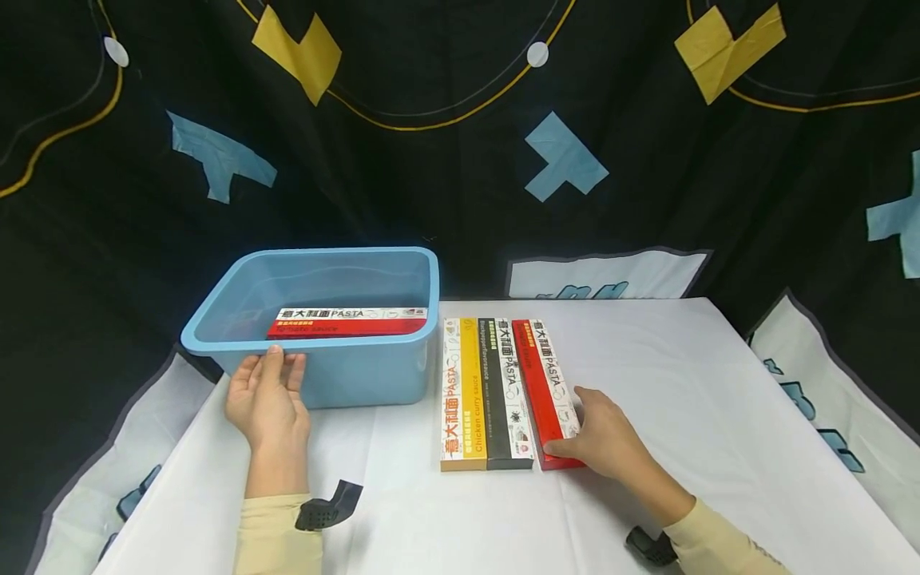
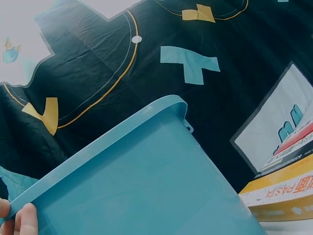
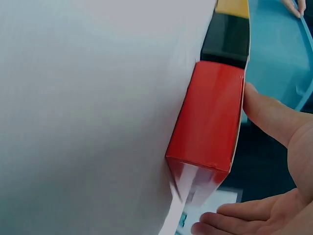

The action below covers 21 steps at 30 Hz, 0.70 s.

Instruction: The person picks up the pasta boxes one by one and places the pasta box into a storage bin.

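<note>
My left hand [image 1: 271, 399] pinches the near rim of a blue plastic bin [image 1: 366, 371], thumb over the edge and fingers under it. Inside the bin lies a red and white pasta box [image 1: 348, 326], its lower part hidden by the front wall. My right hand [image 1: 607, 431] is at a second red pasta box [image 1: 528, 367] on the table. In the right wrist view the thumb [image 3: 269, 112] lies along that box's upper face, and the extended fingers stand apart from its side. Left of it are a black pasta box [image 1: 496, 399] and a yellow pasta box [image 1: 470, 399], side by side.
A white cloth covers the table [image 1: 647, 351]. Behind it hangs a black curtain [image 1: 446, 192] with blue and yellow patches. The bin stands at the table's left, close to the yellow box. Black wrist mounts [image 1: 329, 507] sit at both sleeves.
</note>
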{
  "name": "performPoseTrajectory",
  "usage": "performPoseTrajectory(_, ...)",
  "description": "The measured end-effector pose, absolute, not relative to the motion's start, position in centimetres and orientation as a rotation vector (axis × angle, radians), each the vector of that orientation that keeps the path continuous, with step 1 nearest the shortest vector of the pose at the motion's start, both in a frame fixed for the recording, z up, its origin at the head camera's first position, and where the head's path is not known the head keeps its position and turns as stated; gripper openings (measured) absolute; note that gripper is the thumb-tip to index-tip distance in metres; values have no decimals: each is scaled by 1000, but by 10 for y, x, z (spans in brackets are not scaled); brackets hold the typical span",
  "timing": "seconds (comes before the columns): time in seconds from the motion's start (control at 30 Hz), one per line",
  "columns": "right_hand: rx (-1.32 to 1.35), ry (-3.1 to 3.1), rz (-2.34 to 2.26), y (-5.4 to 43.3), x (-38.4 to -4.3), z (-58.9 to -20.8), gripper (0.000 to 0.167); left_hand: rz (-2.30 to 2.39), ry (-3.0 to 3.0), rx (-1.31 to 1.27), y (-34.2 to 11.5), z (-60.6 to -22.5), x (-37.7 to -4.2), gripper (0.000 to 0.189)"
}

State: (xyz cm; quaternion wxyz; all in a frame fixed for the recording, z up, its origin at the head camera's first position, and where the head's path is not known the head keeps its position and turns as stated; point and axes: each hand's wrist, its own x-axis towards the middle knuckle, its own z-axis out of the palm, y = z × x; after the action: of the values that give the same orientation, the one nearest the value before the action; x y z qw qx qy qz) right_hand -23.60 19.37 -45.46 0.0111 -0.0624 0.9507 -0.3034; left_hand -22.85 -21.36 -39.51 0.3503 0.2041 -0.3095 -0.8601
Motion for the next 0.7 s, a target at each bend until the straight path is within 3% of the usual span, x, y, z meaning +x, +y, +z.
performPoseTrajectory(0.33, -136, 2946, -875, 207, -236, -455, 96, -2216, -808, 517, -213, -397, -230, 48)
performPoseTrajectory(0.7, -115, 3055, -680, 205, -229, -459, 57, -2220, -797, 520, -214, -397, -231, 49)
